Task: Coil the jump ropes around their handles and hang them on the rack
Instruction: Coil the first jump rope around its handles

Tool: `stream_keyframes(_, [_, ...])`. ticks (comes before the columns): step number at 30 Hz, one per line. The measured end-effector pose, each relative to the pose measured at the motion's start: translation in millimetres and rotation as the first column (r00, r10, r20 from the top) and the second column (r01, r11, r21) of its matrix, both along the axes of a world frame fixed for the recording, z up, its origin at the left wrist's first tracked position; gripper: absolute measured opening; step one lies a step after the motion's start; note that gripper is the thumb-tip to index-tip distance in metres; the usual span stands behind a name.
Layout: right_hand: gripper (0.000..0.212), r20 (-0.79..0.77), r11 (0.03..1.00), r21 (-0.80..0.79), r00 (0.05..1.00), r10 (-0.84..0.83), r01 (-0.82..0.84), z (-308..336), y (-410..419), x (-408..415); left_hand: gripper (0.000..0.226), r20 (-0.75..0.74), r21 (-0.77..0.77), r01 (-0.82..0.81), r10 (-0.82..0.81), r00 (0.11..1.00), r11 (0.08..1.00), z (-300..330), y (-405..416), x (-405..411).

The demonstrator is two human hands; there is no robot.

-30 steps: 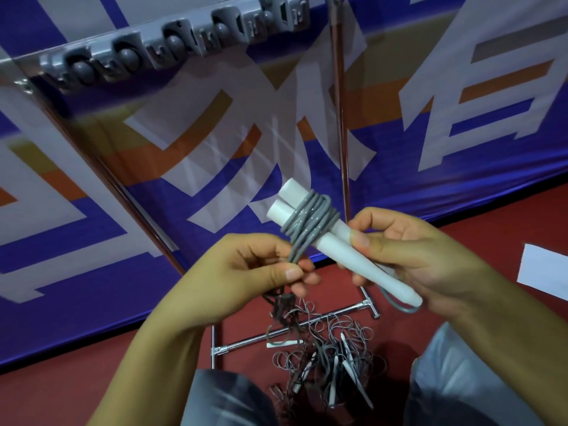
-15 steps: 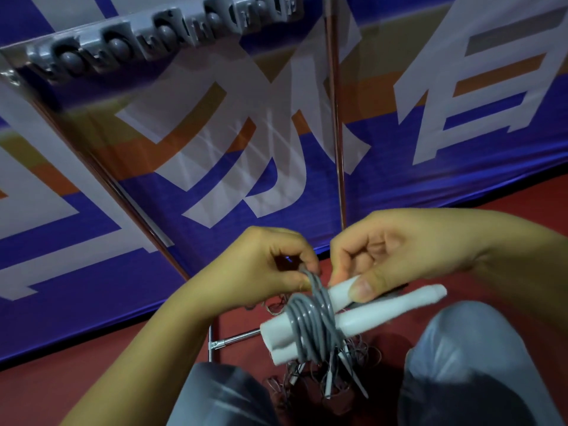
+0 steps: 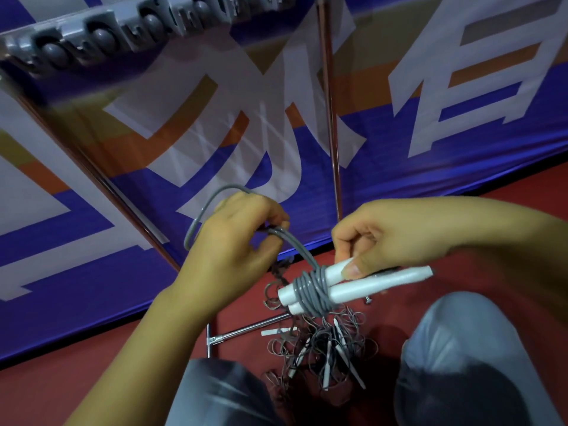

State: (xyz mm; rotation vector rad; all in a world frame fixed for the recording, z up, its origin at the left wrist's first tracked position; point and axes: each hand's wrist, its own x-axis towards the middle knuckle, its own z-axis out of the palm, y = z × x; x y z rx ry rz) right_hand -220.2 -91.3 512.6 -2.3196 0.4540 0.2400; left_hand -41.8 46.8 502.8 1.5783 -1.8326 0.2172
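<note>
My right hand (image 3: 396,235) grips two white jump rope handles (image 3: 365,287) held side by side, pointing left and slightly down. Grey rope (image 3: 310,292) is coiled several times around them near their left ends. My left hand (image 3: 233,247) pinches the free length of that grey rope, which runs taut from the coil up to my fingers and loops out above the hand. The grey rack bar (image 3: 129,29) with round clips runs across the top left, well above both hands.
A tangled pile of jump ropes (image 3: 319,348) with white handles lies on the red floor between my knees (image 3: 479,348). The rack's metal upright (image 3: 330,118) and foot bar (image 3: 246,330) stand in front of a blue, white and orange banner (image 3: 461,103).
The handles swung from pointing up-left to lying nearly level and lower. My left hand has pulled the free rope up and left, drawing a loop out above it.
</note>
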Motion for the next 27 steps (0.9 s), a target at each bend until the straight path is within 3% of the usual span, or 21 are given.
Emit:
stream_keyframes(2, [0.006, -0.012, 0.998, 0.023, 0.998, -0.065, 0.066, 5, 0, -2, 0.004, 0.065, -0.024, -0.102, 0.104, 0.993, 0.994, -2, 0, -2])
stream_keyframes(4, [0.009, 0.007, 0.99, -0.082, 0.993, -0.115, 0.115, 4, -2, 1, 0.015, 0.099, -0.062, -0.171, 0.176, 0.979, 0.983, -5, -1, -6])
stream_keyframes(8, [0.01, 0.11, 0.947, -0.231, 0.973, -0.203, 0.224, -4, -2, 7, 0.012, 0.076, -0.068, -0.262, 0.267, 0.961, 0.963, -15, -2, -22])
stream_keyframes(11, [0.014, 0.263, 0.933, -0.056, 0.906, -0.33, 0.356, -10, -6, 7, 0.012, -0.057, -0.019, -0.31, 0.309, 0.95, 0.951, -25, -2, -31])
stream_keyframes(14, [0.026, 0.39, 0.915, 0.141, 0.828, -0.402, 0.378, -15, -6, 8, 0.022, -0.241, 0.04, -0.33, 0.33, 0.913, 0.943, -33, -1, -44])
stream_keyframes(18, [0.028, 0.483, 0.862, 0.353, 0.719, -0.5, 0.363, -16, -6, 6, 0.025, -0.571, 0.137, -0.286, 0.312, 0.76, 0.948, -36, -3, -48])
stream_keyframes(21, [0.033, 0.501, 0.818, 0.443, 0.655, -0.565, 0.367, -20, -8, 3, 0.006, -0.75, 0.188, -0.129, 0.227, 0.621, 0.974, -34, -3, -49])
stream_keyframes(24, [0.036, 0.546, 0.84, 0.365, 0.638, -0.543, 0.402, -24, -9, 2, 0.041, -0.858, 0.316, 0.04, 0.268, 0.438, 0.948, -36, -7, -41])
stream_keyframes(27, [0.038, 0.581, 0.869, 0.226, 0.655, -0.483, 0.44, -28, -4, 4, 0.043, -0.879, 0.415, 0.204, 0.332, 0.342, 0.887, -36, -16, -30])
